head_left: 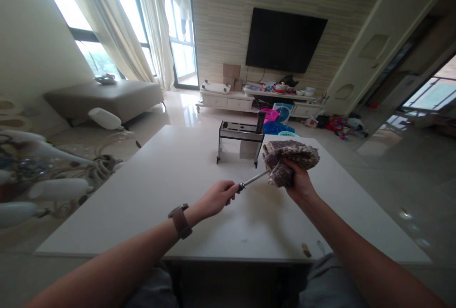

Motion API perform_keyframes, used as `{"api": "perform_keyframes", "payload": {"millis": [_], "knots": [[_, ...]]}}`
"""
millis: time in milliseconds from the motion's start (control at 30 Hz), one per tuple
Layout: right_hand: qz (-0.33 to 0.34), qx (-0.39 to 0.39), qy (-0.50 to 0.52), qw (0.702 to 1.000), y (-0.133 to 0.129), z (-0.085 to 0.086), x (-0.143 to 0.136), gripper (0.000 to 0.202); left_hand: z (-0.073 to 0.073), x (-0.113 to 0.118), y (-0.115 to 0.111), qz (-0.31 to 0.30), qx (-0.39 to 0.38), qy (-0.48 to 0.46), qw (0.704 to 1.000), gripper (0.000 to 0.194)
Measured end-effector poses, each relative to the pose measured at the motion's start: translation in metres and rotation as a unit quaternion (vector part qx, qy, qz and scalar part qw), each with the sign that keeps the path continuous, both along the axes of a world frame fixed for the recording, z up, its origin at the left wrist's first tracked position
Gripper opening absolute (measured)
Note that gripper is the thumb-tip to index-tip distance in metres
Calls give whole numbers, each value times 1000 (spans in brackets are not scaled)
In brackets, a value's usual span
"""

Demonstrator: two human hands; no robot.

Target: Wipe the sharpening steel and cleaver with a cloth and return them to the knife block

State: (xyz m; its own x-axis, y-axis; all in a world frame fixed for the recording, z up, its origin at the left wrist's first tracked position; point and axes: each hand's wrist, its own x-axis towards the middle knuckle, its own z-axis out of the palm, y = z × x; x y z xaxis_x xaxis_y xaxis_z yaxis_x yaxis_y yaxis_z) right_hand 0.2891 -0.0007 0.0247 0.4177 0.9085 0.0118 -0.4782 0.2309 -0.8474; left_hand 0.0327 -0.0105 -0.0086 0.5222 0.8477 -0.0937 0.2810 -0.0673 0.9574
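My left hand (223, 194) is closed around the dark handle of a thin grey metal rod (255, 178), which looks like a honing steel. The rod's far end is hidden in a brown, shaggy folded towel (290, 153). My right hand (299, 182) grips that towel from below and holds it bunched above the white table (160, 194). Just beyond my hands stands a knife block (239, 132) with a dark slotted top and see-through sides. A black handle (261, 120) sticks up from its right end.
Near the table's front edge lie a small yellow-and-black object (306, 250) and a greyish one (321, 247). White lamp shades (60, 189) with coiled tubing crowd the left side. A low cabinet (228, 102) stands under the wall television (286, 39).
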Motion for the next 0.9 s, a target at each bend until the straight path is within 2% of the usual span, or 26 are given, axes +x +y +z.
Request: {"api": "perform_keyframes", "payload": {"millis": [67, 233, 333, 467, 667, 767, 900], "knots": [[16, -50, 15, 999, -10, -3, -18, 37, 0, 1, -2, -1, 11, -1, 1000, 44], [101, -92, -14, 990, -39, -20, -67, 41, -2, 10, -12, -20, -19, -31, 999, 44], [90, -110, -26, 990, -45, -30, -78, 44, -4, 12, -14, -22, -29, -47, 998, 43], [53, -123, -34, 990, -40, -35, -76, 44, 0, 11, -14, -41, -41, -28, 998, 38], [28, -90, -40, 995, -24, -26, -62, 41, 9, 15, -13, -50, 32, -28, 998, 41], [3, -73, -33, 997, -12, -18, -46, 38, 11, 14, -12, -33, 62, 8, 998, 43], [-59, -52, -11, 997, 5, -11, -16, 36, 12, 11, -11, -42, 73, 37, 996, 42]]}}
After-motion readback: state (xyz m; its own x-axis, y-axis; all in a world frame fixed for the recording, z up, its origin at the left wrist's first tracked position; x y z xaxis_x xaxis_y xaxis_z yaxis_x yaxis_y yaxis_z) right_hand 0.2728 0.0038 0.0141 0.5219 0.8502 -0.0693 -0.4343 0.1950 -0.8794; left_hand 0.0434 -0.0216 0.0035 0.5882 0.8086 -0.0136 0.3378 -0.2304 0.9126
